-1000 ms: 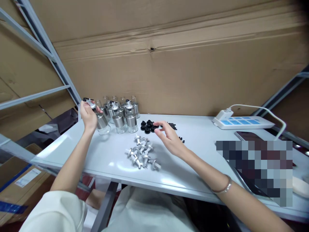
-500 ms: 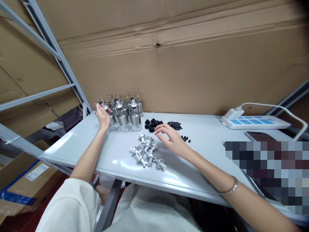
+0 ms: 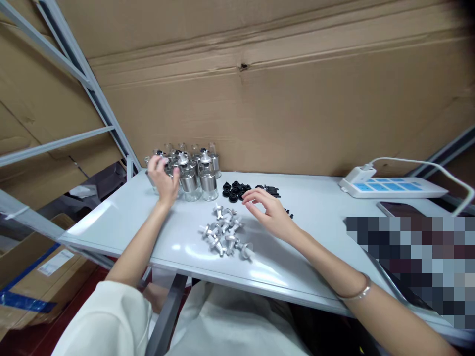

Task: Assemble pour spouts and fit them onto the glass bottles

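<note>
My left hand [image 3: 164,182], thumb and fingers apart, is in front of the leftmost glass bottles and partly covers a capped one; any contact is hidden. Two bottles with silver pour-spout tops, a nearer bottle [image 3: 190,184] and another bottle [image 3: 209,185], stand upright to its right, each with a metal band. My right hand [image 3: 272,212] hovers, fingers loosely bent and holding nothing. It is just right of a pile of silver spout tops [image 3: 226,228] and close to the black round stoppers [image 3: 233,191]. Black thin parts [image 3: 272,191] lie behind it.
More uncapped bottles [image 3: 213,158] stand at the back left against the cardboard wall [image 3: 282,113]. A white power strip [image 3: 401,188] with a plugged-in charger and a phone [image 3: 403,209] lie at the right. A metal shelf frame [image 3: 100,104] rises at the left.
My left hand has come off the spout top of the left bottle, its fingers spreading and shifting slightly right. My right hand has moved slightly right.
</note>
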Action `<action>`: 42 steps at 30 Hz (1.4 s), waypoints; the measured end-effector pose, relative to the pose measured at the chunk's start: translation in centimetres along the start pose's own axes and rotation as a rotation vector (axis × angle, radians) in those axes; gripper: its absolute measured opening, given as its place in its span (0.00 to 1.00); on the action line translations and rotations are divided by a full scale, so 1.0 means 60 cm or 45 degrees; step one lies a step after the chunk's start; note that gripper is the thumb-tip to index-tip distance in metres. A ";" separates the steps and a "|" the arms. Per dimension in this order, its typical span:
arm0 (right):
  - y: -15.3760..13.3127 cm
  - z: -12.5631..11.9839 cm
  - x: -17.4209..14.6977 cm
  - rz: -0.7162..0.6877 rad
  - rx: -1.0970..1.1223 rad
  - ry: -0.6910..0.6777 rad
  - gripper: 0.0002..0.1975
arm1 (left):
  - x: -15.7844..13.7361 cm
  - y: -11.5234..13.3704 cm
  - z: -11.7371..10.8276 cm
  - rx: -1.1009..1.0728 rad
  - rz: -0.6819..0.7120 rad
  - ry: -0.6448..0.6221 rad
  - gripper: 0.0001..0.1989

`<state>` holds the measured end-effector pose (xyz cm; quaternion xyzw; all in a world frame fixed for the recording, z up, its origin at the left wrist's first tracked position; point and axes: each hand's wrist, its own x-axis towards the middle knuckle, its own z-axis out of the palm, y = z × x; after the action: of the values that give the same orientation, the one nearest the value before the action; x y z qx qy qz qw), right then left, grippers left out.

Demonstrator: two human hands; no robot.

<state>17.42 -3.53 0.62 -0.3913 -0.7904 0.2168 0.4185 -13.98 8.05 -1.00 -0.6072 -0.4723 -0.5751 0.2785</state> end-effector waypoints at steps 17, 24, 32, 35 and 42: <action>0.004 -0.008 -0.002 -0.110 -0.133 0.069 0.08 | -0.031 0.039 0.005 0.077 0.855 -0.952 0.19; 0.004 -0.020 0.000 -0.022 -0.127 -0.021 0.09 | -0.036 0.071 -0.002 -0.050 0.737 -0.920 0.14; 0.033 -0.015 -0.005 0.141 -0.238 -0.464 0.09 | -0.033 0.255 0.004 -0.454 0.522 -1.286 0.13; 0.039 -0.004 -0.008 0.147 -0.199 -0.539 0.09 | -0.046 0.264 0.002 -0.569 0.399 -1.426 0.12; 0.021 0.007 -0.010 0.113 -0.370 -0.535 0.11 | -0.057 0.242 -0.005 -0.617 0.393 -1.514 0.12</action>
<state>17.83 -3.26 -0.72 -0.4280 -0.8649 0.1958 0.1745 -0.74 1.13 -1.26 -0.9276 -0.3101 -0.1853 -0.0951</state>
